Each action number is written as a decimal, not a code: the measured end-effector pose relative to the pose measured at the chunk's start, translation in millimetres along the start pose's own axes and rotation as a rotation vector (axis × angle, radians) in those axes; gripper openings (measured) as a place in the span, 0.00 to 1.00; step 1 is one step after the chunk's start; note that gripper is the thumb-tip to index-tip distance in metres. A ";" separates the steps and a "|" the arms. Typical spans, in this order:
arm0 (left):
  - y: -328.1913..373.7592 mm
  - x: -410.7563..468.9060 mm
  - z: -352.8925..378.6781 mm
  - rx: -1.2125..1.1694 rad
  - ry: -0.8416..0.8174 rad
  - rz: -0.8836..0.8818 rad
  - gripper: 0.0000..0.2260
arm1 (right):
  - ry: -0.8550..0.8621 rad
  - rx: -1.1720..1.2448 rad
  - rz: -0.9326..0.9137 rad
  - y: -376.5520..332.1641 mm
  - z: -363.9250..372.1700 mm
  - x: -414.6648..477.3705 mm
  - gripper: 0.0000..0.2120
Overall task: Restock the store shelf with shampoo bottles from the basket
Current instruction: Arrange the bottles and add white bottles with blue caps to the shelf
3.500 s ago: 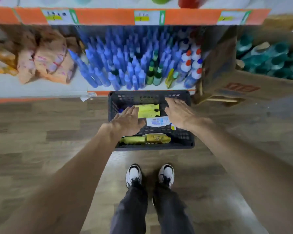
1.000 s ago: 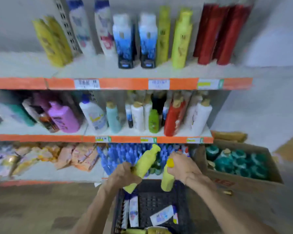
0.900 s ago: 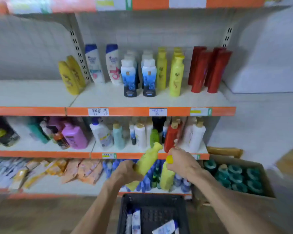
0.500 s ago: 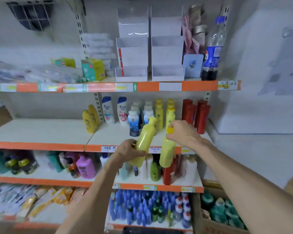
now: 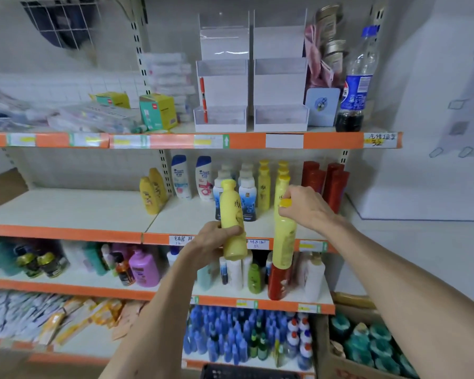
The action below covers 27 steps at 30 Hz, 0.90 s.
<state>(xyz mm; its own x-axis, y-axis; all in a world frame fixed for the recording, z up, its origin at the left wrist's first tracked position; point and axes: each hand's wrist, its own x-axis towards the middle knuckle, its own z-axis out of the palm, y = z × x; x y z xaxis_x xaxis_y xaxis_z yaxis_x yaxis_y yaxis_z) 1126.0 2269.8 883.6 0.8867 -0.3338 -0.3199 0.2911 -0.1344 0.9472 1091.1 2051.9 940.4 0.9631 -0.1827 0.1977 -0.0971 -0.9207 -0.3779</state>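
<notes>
1. The left hand is wrapped round the lower body of a yellow shampoo bottle. The bottle is upright with its cap up, in front of the orange edge of the shampoo shelf.
2. The right hand pinches a second yellow shampoo bottle at its cap. The bottle hangs straight down from the fingers, and its base reaches in front of the lower shelf.
3. Both bottles are in the air, close together but apart, and neither touches the shelf board.
4. Matching yellow bottles already stand in rows on the shampoo shelf, between the blue-and-white bottles and the red bottles. The two held bottles most likely go in front of these rows.
5. Progress, as I judge it: two bottles are out of the basket and raised to shelf height, but not yet set down. This round is at the placing step, not finished.
6. Next, each bottle has to be stood on the board with its label forward. The right hand's cap-only hold gives less control, so that bottle could swing or tip as it lands.
7. The basket shows only as a dark strip at the bottom edge of the view. Its contents are hidden, so I cannot tell how many bottles remain to shelve.
</notes>
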 end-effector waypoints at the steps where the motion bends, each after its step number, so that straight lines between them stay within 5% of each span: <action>1: -0.9 6.3 -1.7 -0.015 -0.008 0.005 0.16 | -0.004 0.002 0.006 -0.7 3.9 3.3 0.15; 11: -13.6 83.1 -5.0 0.081 -0.167 0.046 0.21 | 0.036 0.027 0.137 5.3 31.0 34.4 0.20; 19: -6.8 132.3 19.5 0.345 -0.028 0.256 0.21 | 0.127 0.063 0.243 37.7 35.4 57.4 0.17; 27: 6.6 185.6 41.1 0.488 0.007 0.278 0.23 | 0.194 0.059 0.239 70.9 44.6 94.9 0.18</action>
<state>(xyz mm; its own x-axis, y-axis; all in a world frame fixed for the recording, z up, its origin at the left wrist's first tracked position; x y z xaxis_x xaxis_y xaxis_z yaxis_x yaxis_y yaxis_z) 1277.7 2168.6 829.6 0.9091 -0.4124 -0.0584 -0.1521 -0.4592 0.8752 1186.8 1984.6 892.0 0.8484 -0.4593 0.2632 -0.2952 -0.8233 -0.4849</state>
